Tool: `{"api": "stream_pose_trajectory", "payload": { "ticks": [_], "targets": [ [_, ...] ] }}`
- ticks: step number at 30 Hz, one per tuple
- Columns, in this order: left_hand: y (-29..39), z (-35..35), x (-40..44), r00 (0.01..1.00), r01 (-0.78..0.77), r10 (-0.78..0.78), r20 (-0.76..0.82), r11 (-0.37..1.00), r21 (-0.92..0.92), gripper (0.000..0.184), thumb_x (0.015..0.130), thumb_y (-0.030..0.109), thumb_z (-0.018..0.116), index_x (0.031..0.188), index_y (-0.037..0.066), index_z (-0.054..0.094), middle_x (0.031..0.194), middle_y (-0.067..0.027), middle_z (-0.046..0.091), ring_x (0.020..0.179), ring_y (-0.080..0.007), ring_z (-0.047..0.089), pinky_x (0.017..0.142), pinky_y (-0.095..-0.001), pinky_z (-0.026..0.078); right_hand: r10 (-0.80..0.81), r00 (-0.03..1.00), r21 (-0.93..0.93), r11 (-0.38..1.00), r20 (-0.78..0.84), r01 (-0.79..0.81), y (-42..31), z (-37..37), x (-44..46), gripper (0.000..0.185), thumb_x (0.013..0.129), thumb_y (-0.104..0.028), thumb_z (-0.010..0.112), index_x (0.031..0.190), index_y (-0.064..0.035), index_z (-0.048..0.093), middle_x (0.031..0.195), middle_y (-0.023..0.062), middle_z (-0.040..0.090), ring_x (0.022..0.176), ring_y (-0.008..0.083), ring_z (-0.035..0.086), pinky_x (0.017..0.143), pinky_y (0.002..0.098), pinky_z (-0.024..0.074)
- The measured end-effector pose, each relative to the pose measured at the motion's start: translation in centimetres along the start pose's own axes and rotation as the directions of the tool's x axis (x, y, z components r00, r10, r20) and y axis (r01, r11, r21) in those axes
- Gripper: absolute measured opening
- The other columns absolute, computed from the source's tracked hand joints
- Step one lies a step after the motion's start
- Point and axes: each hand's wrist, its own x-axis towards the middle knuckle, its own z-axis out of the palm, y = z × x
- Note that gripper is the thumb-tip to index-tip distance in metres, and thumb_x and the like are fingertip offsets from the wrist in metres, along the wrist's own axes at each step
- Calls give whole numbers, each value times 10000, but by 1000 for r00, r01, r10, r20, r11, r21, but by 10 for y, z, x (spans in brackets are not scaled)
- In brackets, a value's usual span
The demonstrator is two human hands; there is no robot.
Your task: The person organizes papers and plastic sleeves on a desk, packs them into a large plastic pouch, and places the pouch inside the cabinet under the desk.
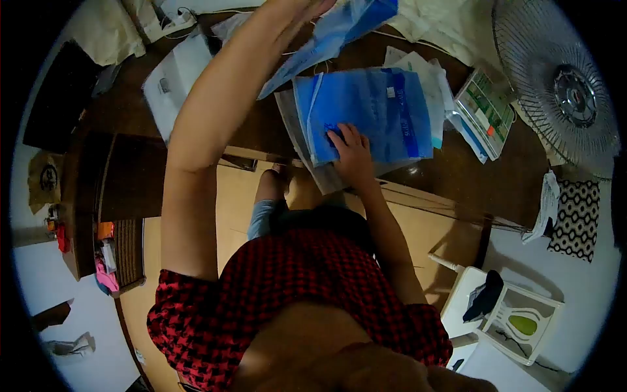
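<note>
At the top edge, my left hand (312, 8) is raised and partly cut off by the frame; a loose blue plastic bag (339, 32) hangs from it, slanting down to the left. A stack of flat blue plastic bags (372, 108) with dark blue printing and a small white label lies on the dark desk. On the stack's lower left part rests my right hand (354, 153), fingers spread and flat. Clear plastic (320, 175) sticks out under the stack's left and lower edges.
Clear packaging (166, 85) lies on the desk (457, 179) at the left. White and clear packets (431, 81), a green-and-white box (486, 111) and a fan (571, 95) are at the right. A dark screen (59, 95) stands far left; a white chair (464, 297) is lower right.
</note>
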Motion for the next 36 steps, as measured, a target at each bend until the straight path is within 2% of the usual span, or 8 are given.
{"api": "stream_pose_trajectory", "payload": {
  "ticks": [9,15,17,21,24,25,26,36],
  "targets": [
    [-3,-12,-36,978,122,-123,-167,992,-16,51,764,60,519,717,47,504,624,-28,484,541,-122,469,497,-243,414,38,935,657,702,352,-275,20,-32,10,910,656,-336,686,1341,-101,134,1356,215,174,1230,363,223,986,469,193],
    [-56,37,-58,960,-270,164,228,764,586,299,717,225,594,917,4,578,844,-141,612,725,-209,596,667,-326,461,423,893,811,570,-157,-128,-36,-73,60,1028,669,-288,693,1333,-108,-72,1346,228,127,1239,327,214,997,423,222],
    [-59,50,-68,947,-240,65,314,794,558,337,725,242,592,964,6,572,872,-144,612,771,-212,598,699,-324,460,636,766,992,124,-97,22,-30,-60,67,924,654,-204,710,1326,-87,86,1310,199,219,1187,334,300,954,412,299],
    [-105,28,-85,862,-98,-159,481,880,465,356,797,235,529,1104,54,527,930,-126,599,881,-203,564,799,-301,420,617,787,968,181,26,-173,16,-26,32,662,736,-191,630,1269,-71,256,1260,150,310,1127,317,367,903,393,353],
    [-164,-4,-118,809,35,-341,479,841,540,371,835,225,502,1186,109,473,1078,-132,551,969,-208,527,841,-312,402,482,869,372,832,-117,-411,2,-49,17,480,782,-188,578,1199,-73,368,1166,115,435,1078,292,410,864,383,376],
    [-180,-7,-135,782,145,-415,465,847,511,376,831,204,498,1191,104,464,1093,-140,541,977,-225,525,839,-315,403,657,751,949,193,64,-250,5,-45,7,454,798,-180,563,1198,-84,371,1132,113,460,1061,284,426,852,392,383],
    [-193,-9,-152,749,257,-485,451,840,477,382,826,184,494,1197,99,456,1107,-149,532,985,-241,523,838,-318,405,618,707,802,-584,343,121,10,-41,1,429,813,-172,548,1197,-95,374,1097,112,485,1044,277,442,840,401,390],
    [-196,-16,-204,993,-21,-55,104,785,619,346,736,84,552,1074,23,503,986,-172,536,930,-311,508,781,-377,392,726,625,958,-191,286,-215,26,-30,28,407,853,-209,489,1201,-44,356,1035,115,498,866,239,518,715,335,443]
  ]
}}
